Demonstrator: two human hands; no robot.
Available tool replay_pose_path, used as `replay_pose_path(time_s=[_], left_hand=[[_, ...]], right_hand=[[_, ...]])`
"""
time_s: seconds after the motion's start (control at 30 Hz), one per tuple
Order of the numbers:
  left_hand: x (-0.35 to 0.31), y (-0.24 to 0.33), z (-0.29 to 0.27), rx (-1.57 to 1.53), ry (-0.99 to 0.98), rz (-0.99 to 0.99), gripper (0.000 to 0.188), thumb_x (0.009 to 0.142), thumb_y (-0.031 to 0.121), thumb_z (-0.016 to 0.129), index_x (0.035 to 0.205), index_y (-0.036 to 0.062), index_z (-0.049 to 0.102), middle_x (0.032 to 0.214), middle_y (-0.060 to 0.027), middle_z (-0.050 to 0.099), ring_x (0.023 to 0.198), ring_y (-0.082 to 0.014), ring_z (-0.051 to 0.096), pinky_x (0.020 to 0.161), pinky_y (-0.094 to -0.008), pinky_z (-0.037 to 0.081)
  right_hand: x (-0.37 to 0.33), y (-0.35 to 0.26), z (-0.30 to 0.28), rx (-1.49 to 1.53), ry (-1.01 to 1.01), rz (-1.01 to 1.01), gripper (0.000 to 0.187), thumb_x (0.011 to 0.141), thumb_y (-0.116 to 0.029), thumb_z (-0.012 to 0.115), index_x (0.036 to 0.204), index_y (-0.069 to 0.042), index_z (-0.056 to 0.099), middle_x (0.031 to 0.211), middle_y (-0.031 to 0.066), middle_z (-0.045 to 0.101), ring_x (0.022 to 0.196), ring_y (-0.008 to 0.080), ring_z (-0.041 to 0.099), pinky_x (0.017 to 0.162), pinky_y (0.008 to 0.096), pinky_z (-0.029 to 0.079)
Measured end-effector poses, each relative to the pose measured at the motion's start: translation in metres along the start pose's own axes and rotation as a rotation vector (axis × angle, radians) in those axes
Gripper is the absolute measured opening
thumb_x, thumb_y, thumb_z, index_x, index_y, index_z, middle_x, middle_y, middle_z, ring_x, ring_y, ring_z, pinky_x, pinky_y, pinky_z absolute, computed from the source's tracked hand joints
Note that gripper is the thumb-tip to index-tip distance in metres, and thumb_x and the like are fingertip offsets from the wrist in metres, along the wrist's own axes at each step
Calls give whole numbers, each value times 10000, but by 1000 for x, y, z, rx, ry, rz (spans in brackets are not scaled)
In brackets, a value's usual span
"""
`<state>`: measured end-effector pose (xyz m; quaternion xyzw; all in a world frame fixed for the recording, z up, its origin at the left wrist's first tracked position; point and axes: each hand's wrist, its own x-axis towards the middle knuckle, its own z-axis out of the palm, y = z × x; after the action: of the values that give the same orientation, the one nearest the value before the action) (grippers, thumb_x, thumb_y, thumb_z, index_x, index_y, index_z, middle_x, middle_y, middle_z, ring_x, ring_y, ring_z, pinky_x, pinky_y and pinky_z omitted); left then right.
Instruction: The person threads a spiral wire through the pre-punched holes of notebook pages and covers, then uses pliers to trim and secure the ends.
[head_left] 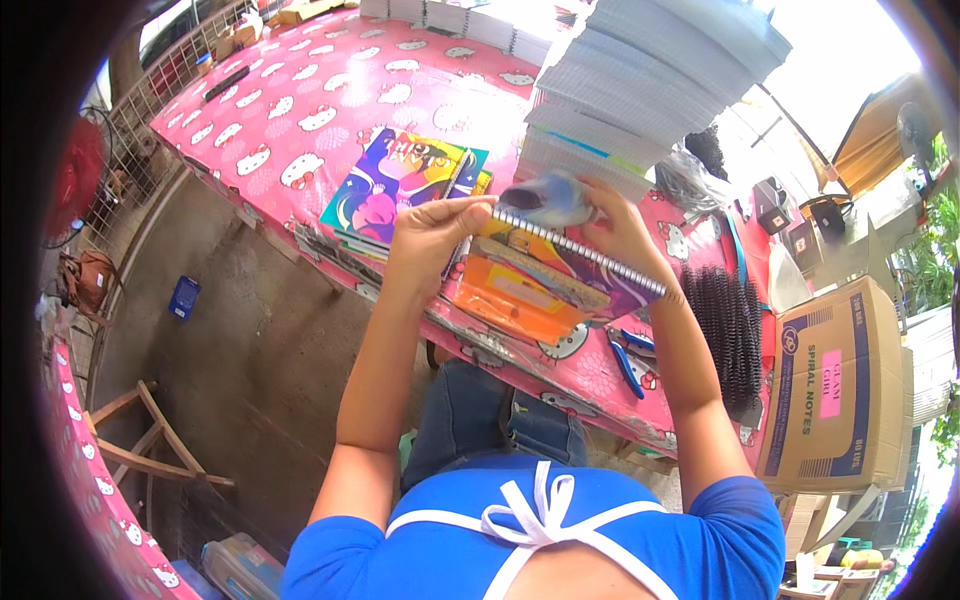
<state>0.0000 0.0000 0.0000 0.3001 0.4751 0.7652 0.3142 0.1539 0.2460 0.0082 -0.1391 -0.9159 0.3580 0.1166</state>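
Note:
A spiral-bound notebook (545, 285) with a colourful orange, yellow and purple cover is held up over the near table edge, its wire coil along the upper side. My left hand (440, 228) pinches its left corner, thumb and fingers together. At the coil's far side my right hand (618, 228) is closed round the notebook's upper edge; some of its fingers are hidden. A curled, shiny, bluish sheet (550, 198) lies between the hands behind the coil, blurred. Beneath my right forearm are blue-handled cutters (628, 368). Colourful notebooks (395, 185) are stacked beyond my left hand.
A tall stack of ruled paper blocks (650, 85) rises beyond my right hand on the pink patterned table (310, 110). Black plastic coils (722, 335) lie at the right, near a cardboard box (835, 390). A clear plastic bag (690, 180) sits behind them.

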Motion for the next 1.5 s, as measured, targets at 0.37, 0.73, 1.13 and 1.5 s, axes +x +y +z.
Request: replay_pose_path(time_s=[0.37,0.73,1.13,1.5], left_hand=[[-11,79,62,352,66,1063,230,747,-57,754,927,-11,619,904,-129,661,740,-156,634,675,-242,547],[-65,-21,84,687,-47,803,249,627,-100,754,819,9,639,850,-129,679,757,-269,659,647,-349,533],[-57,-5,79,692,53,935,189,735,-85,714,810,15,572,836,-124,679,752,-229,660,661,-323,535],[33,-53,-159,940,1004,353,376,778,235,778,788,-8,491,738,-139,578,685,-263,545,655,-403,444]], right_hand=[[-202,-7,55,-552,312,154,563,793,-331,724,1205,4,537,1221,204,536,1106,361,515,958,482,390],[-169,-106,42,-33,467,-143,377,769,-125,754,1104,-15,622,980,135,624,875,241,620,744,339,503],[-170,-85,53,1061,108,349,308,899,-177,649,1114,37,596,947,109,649,800,154,644,709,250,504],[-152,-36,5,-284,493,-22,374,729,-197,778,1030,-19,647,1243,213,545,1145,377,536,950,445,450]])
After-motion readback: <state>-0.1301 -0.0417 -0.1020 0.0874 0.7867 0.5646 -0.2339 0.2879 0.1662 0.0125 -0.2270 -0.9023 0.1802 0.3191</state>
